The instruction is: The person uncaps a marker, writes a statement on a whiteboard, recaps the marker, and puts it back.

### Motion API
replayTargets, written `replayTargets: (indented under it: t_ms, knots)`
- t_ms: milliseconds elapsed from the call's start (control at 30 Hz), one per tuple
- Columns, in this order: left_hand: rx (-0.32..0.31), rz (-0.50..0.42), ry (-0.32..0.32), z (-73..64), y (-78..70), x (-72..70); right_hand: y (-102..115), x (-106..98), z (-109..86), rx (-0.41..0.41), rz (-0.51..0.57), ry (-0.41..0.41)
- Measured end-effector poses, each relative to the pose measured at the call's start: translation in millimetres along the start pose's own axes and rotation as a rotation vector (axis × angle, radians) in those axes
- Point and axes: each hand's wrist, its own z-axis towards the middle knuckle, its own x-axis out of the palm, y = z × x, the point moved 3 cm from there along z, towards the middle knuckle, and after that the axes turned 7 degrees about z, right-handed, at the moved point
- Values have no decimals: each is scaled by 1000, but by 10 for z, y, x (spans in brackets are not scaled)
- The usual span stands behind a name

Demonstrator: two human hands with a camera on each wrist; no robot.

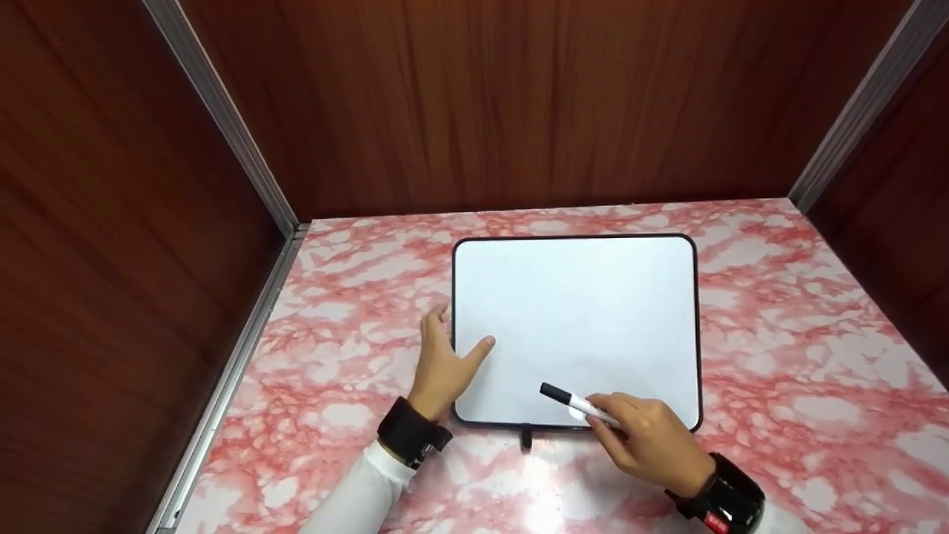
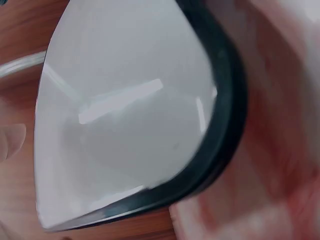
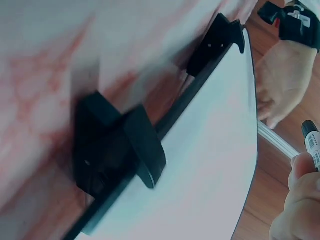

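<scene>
A whiteboard with a thin black frame stands over the table, its blank white face toward me. My left hand is at the board's left edge, thumb spread across the face in the head view and the other fingers outside the frame. Between the thumb and fingers of my right hand is a marker with a white barrel and a black cap on its end. The marker lies slantwise before the board's lower part, cap pointing up and left. Black support clips hold the board's lower edge in the right wrist view.
The table has a red and white marbled top. Dark wood panels enclose it at the back and sides, with metal strips along the corners. A small black foot juts from the board's bottom edge.
</scene>
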Motion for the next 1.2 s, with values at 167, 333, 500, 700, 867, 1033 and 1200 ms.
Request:
replayTargets:
  t_ms: [167, 333, 500, 700, 867, 1033, 1200]
  knots:
    - [484, 266, -94, -169, -373, -60, 1, -48, 115, -33, -37, 34]
    - [814, 455, 128, -350, -656, 37, 30, -92, 263, -89, -100, 83]
    - [942, 727, 243, -529, -744, 158, 69, -91, 367, -159, -168, 143]
    - [1049, 953, 168, -656, -794, 190, 84, -87, 407, -215, -226, 184]
    - [1102, 995, 148, -672, -807, 184, 108, -55, 418, -252, -305, 206]
    - [1126, 1001, 184, -667, -785, 172, 128, -2, 403, -281, -384, 209]
    - [1156, 970, 215, -659, -785, 128, 127, 7, 362, -293, -364, 190]
